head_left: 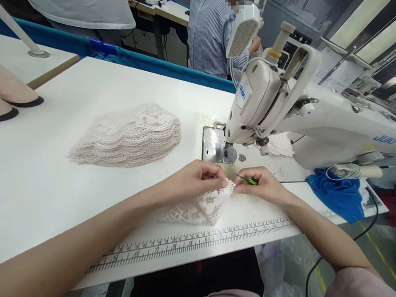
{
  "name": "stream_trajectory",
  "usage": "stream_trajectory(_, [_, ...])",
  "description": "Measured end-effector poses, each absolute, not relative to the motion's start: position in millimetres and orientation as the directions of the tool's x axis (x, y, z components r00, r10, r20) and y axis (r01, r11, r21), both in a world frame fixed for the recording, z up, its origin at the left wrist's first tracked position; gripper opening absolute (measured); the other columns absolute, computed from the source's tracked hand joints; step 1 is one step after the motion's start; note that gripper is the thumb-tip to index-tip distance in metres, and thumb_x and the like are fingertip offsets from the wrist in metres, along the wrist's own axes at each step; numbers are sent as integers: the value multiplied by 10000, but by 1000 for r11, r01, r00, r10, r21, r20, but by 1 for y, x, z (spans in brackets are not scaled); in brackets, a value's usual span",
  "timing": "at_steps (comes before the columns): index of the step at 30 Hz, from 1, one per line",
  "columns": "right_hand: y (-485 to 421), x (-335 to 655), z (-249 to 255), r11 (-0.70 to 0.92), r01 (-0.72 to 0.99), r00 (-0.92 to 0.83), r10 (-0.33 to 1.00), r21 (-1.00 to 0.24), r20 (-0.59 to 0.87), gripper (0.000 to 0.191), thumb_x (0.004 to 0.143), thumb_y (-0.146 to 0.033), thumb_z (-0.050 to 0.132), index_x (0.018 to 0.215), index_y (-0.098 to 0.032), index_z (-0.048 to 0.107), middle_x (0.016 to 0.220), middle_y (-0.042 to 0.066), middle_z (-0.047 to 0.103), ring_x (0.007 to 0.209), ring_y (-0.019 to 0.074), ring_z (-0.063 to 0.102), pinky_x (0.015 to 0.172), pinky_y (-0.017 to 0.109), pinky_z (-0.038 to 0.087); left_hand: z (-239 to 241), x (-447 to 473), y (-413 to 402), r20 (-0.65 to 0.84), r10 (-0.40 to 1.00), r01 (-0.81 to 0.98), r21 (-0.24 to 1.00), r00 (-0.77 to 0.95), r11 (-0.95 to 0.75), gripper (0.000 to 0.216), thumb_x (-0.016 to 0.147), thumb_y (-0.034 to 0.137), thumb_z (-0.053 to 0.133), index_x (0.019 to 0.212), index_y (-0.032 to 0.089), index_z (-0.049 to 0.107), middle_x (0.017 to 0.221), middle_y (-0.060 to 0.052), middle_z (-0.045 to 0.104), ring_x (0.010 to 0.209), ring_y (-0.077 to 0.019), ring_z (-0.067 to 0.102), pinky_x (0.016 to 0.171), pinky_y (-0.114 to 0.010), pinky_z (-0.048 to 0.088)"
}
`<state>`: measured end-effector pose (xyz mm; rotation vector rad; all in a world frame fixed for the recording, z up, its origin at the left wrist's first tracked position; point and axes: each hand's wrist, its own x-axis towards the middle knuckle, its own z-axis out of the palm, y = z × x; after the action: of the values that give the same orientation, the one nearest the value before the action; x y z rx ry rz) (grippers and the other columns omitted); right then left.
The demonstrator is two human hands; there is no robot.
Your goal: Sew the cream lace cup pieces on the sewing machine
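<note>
My left hand (207, 176) is closed, pinching the upper edge of a white lace piece (213, 202) between thumb and fingers. The lace lies partly folded on the white table, just in front of the sewing machine's needle plate (214, 151). My right hand (260, 185) is closed around a small green pointed tool (251, 181), whose thin dark tip points toward the lace. The thumb and fingertip of that hand meet right at the lace corner; whether they grip it I cannot tell. A layered stack of lace pieces (132, 136) lies to the left.
A white sewing machine (274, 97) stands at the right, its head over the needle plate. Printed ruler markings (195, 245) run along the table's front edge. Blue cloth (338, 195) and a cord bundle (345, 172) lie at the right. A co-worker in a striped shirt (209, 34) sits beyond.
</note>
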<state>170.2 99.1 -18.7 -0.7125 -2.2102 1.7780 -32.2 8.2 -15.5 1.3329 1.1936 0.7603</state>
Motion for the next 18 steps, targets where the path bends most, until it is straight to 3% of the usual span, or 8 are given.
stream_trajectory(5, [102,172,-21,247,126,-782,620,-961,57,112,795,-308,705,760,-212,661,718,-28,578,692,109,511,681,269,409,-18,-32,8,-217,932,216,964,291,157,266,813,436,597,759,180,641,632,41,450,550,-77,350,526,-229,289])
stream_trajectory(7, [101,171,-24,276,32,-810,570,-961,137,107,823,-292,680,766,-212,639,850,-2,605,776,121,534,716,279,415,-18,-31,9,-205,933,211,967,296,146,279,819,439,589,741,175,632,628,43,424,546,-76,329,521,-230,279])
stream_trajectory(9, [100,170,-28,208,-53,-871,469,-977,147,115,861,-298,636,790,-212,608,928,15,614,731,107,527,642,262,410,-18,-30,9,-190,928,205,970,319,128,284,837,430,569,734,173,630,630,43,411,547,-75,318,523,-229,273])
stream_trajectory(12, [98,170,-31,123,-54,-932,349,-991,94,144,909,-328,566,827,-209,561,833,7,616,588,84,475,530,237,377,-19,-29,9,-183,907,210,972,379,108,286,861,425,537,772,178,649,633,38,422,557,-80,330,523,-230,263])
stream_trajectory(16, [97,172,-24,373,-53,-934,310,-926,179,75,928,-259,525,874,-208,536,851,21,618,792,132,583,721,306,478,-22,-28,8,-149,905,222,973,397,63,309,868,438,526,768,172,647,626,36,417,556,-86,331,519,-235,254])
stream_trajectory(18, [95,173,-19,452,-68,-946,253,-889,201,42,926,-206,508,892,-211,532,863,24,619,823,140,600,729,313,500,-23,-29,9,-129,905,220,975,406,40,293,873,422,523,778,177,651,638,33,444,564,-88,353,526,-232,269])
